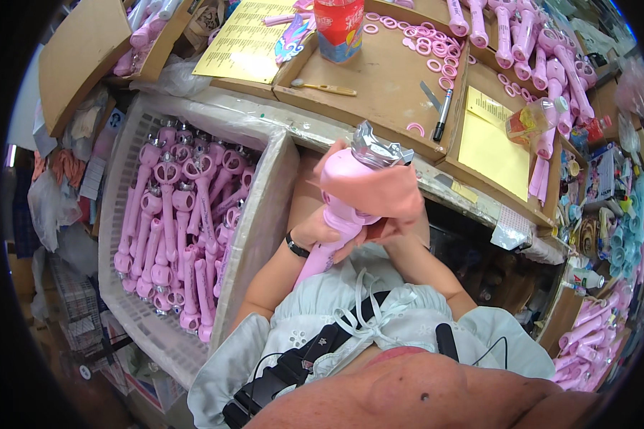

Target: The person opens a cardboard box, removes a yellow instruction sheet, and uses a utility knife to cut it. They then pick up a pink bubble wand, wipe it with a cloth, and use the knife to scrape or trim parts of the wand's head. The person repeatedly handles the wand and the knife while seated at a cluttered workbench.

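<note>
A pink toy wand [344, 227] with a silver crown [376, 148] on top is held tilted in front of my body, its handle pointing down toward my lap. My left hand [315, 230], with a black band at the wrist, is closed round the wand below its round head. A salmon-pink cloth [379, 191] lies across the wand's head just under the crown. My right hand [396, 227] grips this cloth from the right side; the cloth hides most of its fingers.
On my left stands a white plastic crate [116, 207] full of similar wands. The cardboard-lined bench [379, 79] ahead carries pink rings [447, 51], a toothbrush [325, 88], a black marker [443, 114], a red cup [338, 28] and a plastic bottle [533, 121]. More wands [594, 322] lie at right.
</note>
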A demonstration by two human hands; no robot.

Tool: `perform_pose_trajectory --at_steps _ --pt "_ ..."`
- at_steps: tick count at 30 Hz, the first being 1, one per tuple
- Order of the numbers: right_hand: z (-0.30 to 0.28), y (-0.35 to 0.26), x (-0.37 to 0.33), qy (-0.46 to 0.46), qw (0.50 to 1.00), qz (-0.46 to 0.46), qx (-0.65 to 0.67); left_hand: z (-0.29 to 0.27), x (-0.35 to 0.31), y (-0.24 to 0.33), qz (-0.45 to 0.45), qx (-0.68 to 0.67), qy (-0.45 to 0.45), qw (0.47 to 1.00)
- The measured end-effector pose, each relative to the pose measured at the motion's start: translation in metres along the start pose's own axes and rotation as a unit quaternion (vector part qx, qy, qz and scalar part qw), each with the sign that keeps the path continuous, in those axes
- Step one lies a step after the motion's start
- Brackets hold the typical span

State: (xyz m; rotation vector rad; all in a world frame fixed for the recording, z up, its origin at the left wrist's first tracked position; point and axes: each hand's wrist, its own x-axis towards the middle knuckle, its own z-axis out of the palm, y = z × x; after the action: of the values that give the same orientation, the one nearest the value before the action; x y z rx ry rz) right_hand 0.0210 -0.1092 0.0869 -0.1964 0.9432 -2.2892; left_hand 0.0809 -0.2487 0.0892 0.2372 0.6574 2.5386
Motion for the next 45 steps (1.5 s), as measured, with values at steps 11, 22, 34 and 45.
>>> perform_pose_trajectory --at_steps 11,22,34,45 --pt "0.001 -0.003 -0.014 0.080 0.989 0.032 0.119 0.003 -0.005 0.019 0.014 0.079 0.071 0.994" --pt "0.025 -0.028 0.007 0.099 0.977 -0.027 0.189 0.045 0.007 0.012 0.108 0.523 0.224 0.815" --pt "0.017 -0.026 -0.007 0.080 0.991 -0.011 0.104 0.046 0.012 0.001 0.081 0.729 0.344 0.586" --pt "0.021 -0.023 0.002 0.188 0.974 -0.024 0.121 0.014 0.007 0.019 -0.049 0.110 0.034 0.992"
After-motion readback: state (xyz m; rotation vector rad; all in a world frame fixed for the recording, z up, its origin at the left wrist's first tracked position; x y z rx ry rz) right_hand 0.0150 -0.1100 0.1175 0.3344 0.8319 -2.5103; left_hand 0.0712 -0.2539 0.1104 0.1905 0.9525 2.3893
